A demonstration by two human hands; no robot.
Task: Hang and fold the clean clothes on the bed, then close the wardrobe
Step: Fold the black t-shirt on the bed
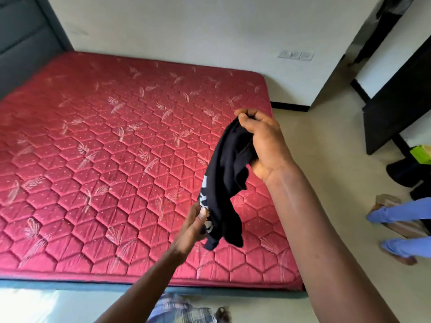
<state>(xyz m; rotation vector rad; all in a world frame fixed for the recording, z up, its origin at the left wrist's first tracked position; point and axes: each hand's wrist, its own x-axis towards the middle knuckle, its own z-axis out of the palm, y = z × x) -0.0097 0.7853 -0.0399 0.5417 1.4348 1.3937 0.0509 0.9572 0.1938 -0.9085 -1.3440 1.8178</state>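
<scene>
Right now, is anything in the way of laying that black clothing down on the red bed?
No, nothing visible. The right hand grips the black garment at its top, the left hand pinches its lower part, and the red mattress under it shows only its quilted cover.

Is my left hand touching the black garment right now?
Touching. The head view shows the left hand pinching the white-printed lower part of the black garment, which hangs from the right hand.

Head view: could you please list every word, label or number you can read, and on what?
None can be read.
White print on the black garment: crumpled, illegible.
The green box: at the frame edge, no legible label.
The wall switch plate: no legible markings.
</scene>
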